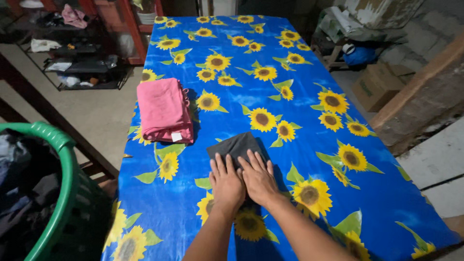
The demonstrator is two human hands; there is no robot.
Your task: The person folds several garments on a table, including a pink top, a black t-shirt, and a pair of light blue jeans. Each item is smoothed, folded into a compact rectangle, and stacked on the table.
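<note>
My left hand (226, 182) and my right hand (259, 178) lie flat, side by side, palms down on a small folded dark grey cloth (236, 145). The cloth rests on a table covered with a blue sunflower-print tablecloth (309, 87), near its front middle. The fingers of both hands are spread and press on the near half of the cloth; they grip nothing. A folded pink garment (164, 110) with a small white tag lies to the left, apart from the grey cloth.
A green laundry basket (58, 145) holding dark clothes stands at the lower left, beside the table. A metal rack with odds and ends (72, 63) is at the far left. Cardboard boxes (379, 82) and bags sit to the far right.
</note>
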